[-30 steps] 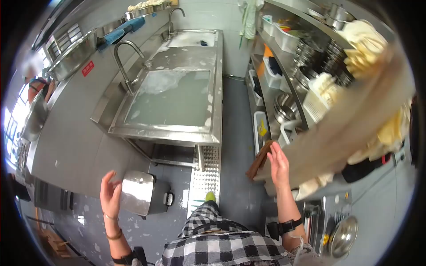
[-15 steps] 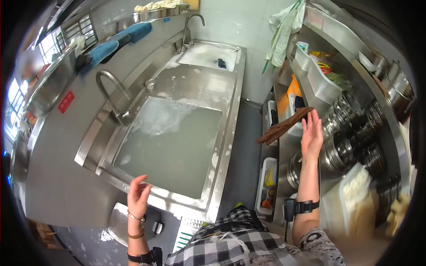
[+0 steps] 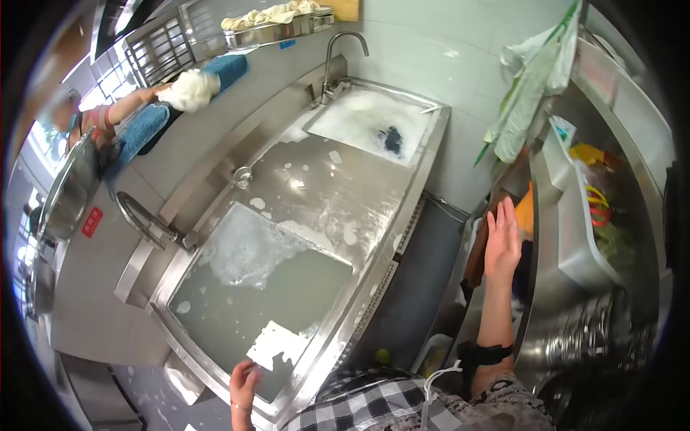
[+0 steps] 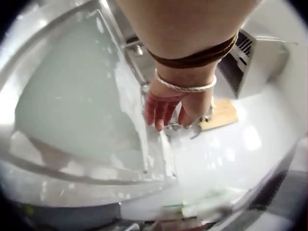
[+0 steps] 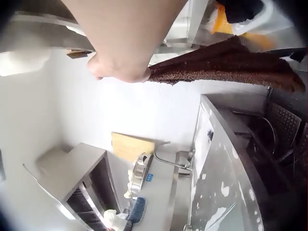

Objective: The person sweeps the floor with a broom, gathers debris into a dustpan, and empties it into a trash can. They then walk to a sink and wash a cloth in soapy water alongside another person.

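Observation:
My right hand (image 3: 503, 244) is raised beside the shelving, its fingers nearly straight in the head view. It holds a brown towel (image 5: 216, 65) by one end, and the rest of the cloth trails away from the hand in the right wrist view. The fingertips on the towel are mostly hidden there. Low over the front edge of the near sink basin (image 3: 266, 309), full of cloudy water with foam, is my left hand (image 3: 244, 386). Its fingers (image 4: 159, 115) are loosely bent with nothing between them.
Another basin full of suds (image 3: 352, 122) holds a dark item. A curved faucet (image 3: 144, 219) stands at the left. Shelves with white bins (image 3: 575, 223) and stacked metal pots line the right. Behind the low wall, a person's arm (image 3: 126, 106) reaches to a white cloth (image 3: 190, 90).
My view has come closer to the sink and turned. The left hand is now over the near basin's front edge. The brown towel has travelled along with my right hand, past the shelves.

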`<move>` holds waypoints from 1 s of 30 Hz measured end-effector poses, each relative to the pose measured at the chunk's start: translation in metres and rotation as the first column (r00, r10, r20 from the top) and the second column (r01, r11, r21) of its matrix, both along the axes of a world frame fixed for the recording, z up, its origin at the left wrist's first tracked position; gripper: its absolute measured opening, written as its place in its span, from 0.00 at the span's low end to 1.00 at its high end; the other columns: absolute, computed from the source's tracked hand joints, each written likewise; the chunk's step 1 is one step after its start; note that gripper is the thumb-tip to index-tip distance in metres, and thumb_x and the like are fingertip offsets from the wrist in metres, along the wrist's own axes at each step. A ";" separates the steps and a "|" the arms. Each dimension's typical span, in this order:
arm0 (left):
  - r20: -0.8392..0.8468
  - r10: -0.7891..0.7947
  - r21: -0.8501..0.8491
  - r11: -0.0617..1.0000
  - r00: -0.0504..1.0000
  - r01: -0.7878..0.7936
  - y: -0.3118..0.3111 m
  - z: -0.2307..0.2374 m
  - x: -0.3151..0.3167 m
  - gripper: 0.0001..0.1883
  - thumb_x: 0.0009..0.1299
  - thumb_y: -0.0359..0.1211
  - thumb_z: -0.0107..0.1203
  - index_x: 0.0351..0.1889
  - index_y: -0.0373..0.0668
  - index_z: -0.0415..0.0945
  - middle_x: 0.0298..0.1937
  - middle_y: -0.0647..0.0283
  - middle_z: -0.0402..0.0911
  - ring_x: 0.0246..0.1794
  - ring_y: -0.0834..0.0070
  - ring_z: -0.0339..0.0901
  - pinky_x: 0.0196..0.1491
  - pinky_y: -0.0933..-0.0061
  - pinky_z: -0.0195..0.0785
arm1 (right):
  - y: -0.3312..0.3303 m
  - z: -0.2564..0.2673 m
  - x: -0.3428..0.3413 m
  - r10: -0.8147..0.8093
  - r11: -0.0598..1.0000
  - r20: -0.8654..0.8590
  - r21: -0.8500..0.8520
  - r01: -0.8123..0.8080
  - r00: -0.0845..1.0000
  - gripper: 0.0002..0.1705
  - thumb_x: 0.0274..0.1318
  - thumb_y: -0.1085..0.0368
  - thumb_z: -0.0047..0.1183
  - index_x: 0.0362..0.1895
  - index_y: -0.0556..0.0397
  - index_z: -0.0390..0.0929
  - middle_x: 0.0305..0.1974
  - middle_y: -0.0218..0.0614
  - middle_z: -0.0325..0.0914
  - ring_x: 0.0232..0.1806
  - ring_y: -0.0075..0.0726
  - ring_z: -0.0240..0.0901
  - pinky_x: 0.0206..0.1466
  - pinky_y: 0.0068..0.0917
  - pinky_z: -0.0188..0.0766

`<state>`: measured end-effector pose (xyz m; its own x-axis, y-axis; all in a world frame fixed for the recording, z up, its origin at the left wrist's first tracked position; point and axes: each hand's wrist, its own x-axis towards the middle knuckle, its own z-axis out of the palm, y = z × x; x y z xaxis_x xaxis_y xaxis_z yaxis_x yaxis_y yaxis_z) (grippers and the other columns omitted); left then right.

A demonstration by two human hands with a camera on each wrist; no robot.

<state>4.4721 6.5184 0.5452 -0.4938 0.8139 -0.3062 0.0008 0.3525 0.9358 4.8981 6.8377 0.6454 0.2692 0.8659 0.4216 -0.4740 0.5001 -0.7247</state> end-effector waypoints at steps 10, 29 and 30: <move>0.074 0.327 -0.083 0.944 0.942 -0.321 0.087 -0.047 0.027 0.12 0.58 0.27 0.46 0.41 0.41 0.65 0.39 0.64 0.70 0.30 0.78 0.70 0.29 0.81 0.64 | 0.235 0.089 -0.046 0.186 0.945 0.085 0.258 -0.202 0.979 0.28 0.53 0.59 0.34 0.54 0.65 0.49 0.59 0.43 0.44 0.62 0.42 0.34 0.61 0.37 0.36; 0.157 0.002 0.006 1.000 0.988 -0.004 0.510 -0.035 0.148 0.14 0.59 0.25 0.44 0.44 0.36 0.63 0.41 0.61 0.70 0.36 0.77 0.71 0.36 0.79 0.65 | 0.576 -0.252 -0.134 0.432 0.828 0.894 -0.444 -0.343 -0.117 0.28 0.43 0.63 0.41 0.54 0.50 0.55 0.51 0.42 0.56 0.52 0.44 0.54 0.52 0.34 0.53; 0.174 -0.012 0.006 1.000 0.985 0.011 0.541 -0.033 0.155 0.14 0.59 0.25 0.45 0.44 0.36 0.64 0.40 0.62 0.70 0.36 0.77 0.70 0.36 0.79 0.65 | 0.569 -0.243 -0.142 0.341 0.834 0.875 -0.450 -0.320 -0.342 0.29 0.43 0.63 0.41 0.55 0.48 0.54 0.53 0.41 0.54 0.54 0.45 0.51 0.53 0.40 0.51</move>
